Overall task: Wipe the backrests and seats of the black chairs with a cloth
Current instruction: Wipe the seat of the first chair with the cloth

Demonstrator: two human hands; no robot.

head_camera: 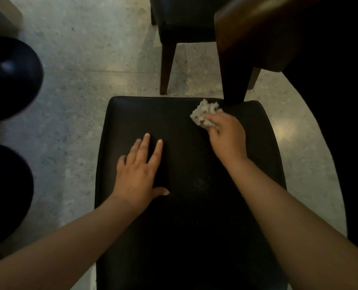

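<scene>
Overhead view of a black chair seat [186, 206], smooth leather-like upholstery with rounded corners. The left hand [139, 174] lies flat on the seat's left-centre, fingers straight and spread, thumb out to the side. The right hand [226, 137], arm extended forward, grips a crumpled pale cloth [206, 115] with curled fingers, pressing it on the seat near the far right corner. A second black chair [180, 24] on tapered dark wooden legs stands beyond, on a speckled stone floor [86, 59]
</scene>
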